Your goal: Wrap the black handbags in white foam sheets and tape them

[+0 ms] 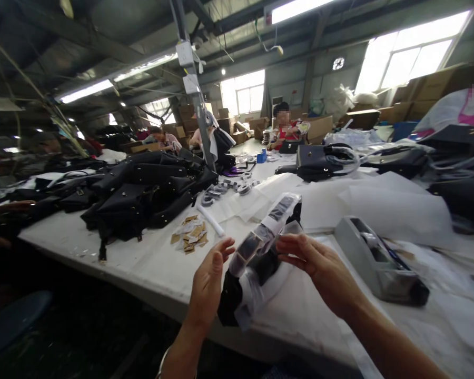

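A black bag stands at the table's front edge, with clear plastic wrap and white sheet over its upper part. Just left of the bag is my left hand, fingers stretched and the palm turned toward it, holding nothing that I can see. On the other side my right hand reaches in, its extended fingers at the edge of the wrapping. Whether those fingertips touch the wrap or only hover beside it I cannot tell.
A grey tape dispenser sits on the right. Small brown pieces, a white roll and grey coils lie beyond my hands. Black bags are heaped at left. White paper sheets spread at right. People sit across the table.
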The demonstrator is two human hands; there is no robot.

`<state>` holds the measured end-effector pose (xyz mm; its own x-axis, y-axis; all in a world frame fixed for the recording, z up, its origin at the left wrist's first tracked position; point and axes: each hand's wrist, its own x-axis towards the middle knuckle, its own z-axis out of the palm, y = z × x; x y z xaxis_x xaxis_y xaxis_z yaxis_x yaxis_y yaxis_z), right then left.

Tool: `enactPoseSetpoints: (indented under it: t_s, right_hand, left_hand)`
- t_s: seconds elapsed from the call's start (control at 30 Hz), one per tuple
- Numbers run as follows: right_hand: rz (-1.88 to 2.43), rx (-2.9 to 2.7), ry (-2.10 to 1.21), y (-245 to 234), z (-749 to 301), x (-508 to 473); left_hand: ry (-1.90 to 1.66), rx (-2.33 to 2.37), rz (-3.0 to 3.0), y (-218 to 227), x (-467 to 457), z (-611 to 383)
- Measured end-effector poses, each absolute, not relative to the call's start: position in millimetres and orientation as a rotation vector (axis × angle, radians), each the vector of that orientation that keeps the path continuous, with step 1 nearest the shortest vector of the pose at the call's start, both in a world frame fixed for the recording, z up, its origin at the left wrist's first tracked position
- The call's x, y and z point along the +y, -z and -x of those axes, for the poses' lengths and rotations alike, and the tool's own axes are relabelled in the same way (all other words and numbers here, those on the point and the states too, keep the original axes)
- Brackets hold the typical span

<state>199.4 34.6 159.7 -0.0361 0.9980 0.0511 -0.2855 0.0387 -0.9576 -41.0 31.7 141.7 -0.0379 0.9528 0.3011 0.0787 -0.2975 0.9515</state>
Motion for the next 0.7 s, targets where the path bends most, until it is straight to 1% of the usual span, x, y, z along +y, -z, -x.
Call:
enactPoseSetpoints:
  t_s: [0.1,0.2,0.27,0.37,0.47,0.57,0.7]
  right_hand:
    - [1.220,-1.235,-1.023,-120.3,-207.3,33.4]
    - [1.295,-1.402,-0.821,-85.4,-202.9,36.3]
    - [1.276,-1.432,-0.743,-72.0,-198.6,41.7]
    - [1.296,-1.416,-0.683,-69.3,-199.0,49.3]
    - [1.375,-1.392,-0.647,-79.0,-207.5,48.2]
    - [1.440,-1.371,-0.588,-87.0,-217.2,38.0]
    - [1.500,-1.380,-0.502,-83.0,-226.8,22.3]
  left_hand:
    - [-1.373,1.184,-1.241,-100.0,24.6,51.4]
    - [-1.324,1.243,-1.122,-70.0,9.7,43.1]
    - [-1.318,1.241,-1.127,-61.2,2.7,33.3]
    - [-1.271,1.204,-1.176,-62.5,12.6,30.4]
    - [-1.265,1.390,-1.424,-69.9,57.4,53.6]
    - [-1.307,1.578,-1.505,-73.7,128.7,95.5]
    - [-1.207,1.830,-1.640,-72.9,223.8,145.6]
